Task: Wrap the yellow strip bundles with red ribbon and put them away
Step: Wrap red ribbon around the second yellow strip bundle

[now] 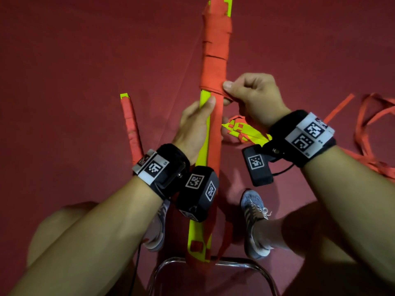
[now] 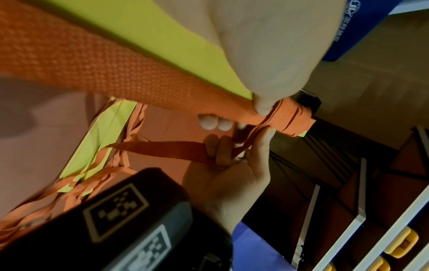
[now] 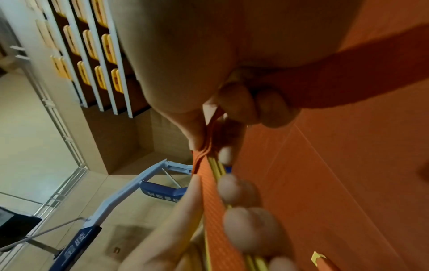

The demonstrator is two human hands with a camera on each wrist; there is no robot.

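- Chrome tubing of a stool frame (image 1: 235,262) sat nearest the head camera, with a sneaker (image 1: 254,223) planted on the red floor (image 1: 64,82) on either side of it.
- From that frame I watched the yellow strip bundle (image 1: 202,159) run straight away from the person, its near stretch bare yellow with one length of red ribbon (image 1: 215,133) lying along it.
- I saw the left hand (image 1: 192,129) wrapped around the bundle from the left, thumb pressed on top where yellow met ribbon.
- Just beyond it, the right hand (image 1: 254,97) pinched the ribbon between thumb and forefinger at the near edge of the wrapped part; the left wrist feed showed its other fingers curled over a strand trailing down.
- Level with the hands, on the floor, I noted loose yellow strips (image 1: 254,136) tangled with ribbon below the right wrist, a thinner wrapped bundle (image 1: 130,124) to the left, and loops of spare ribbon (image 1: 363,124) to the right.
- Farther out, overlapping ribbon turns covered the held bundle almost to its far end, where a yellow tip (image 1: 228,9) showed.
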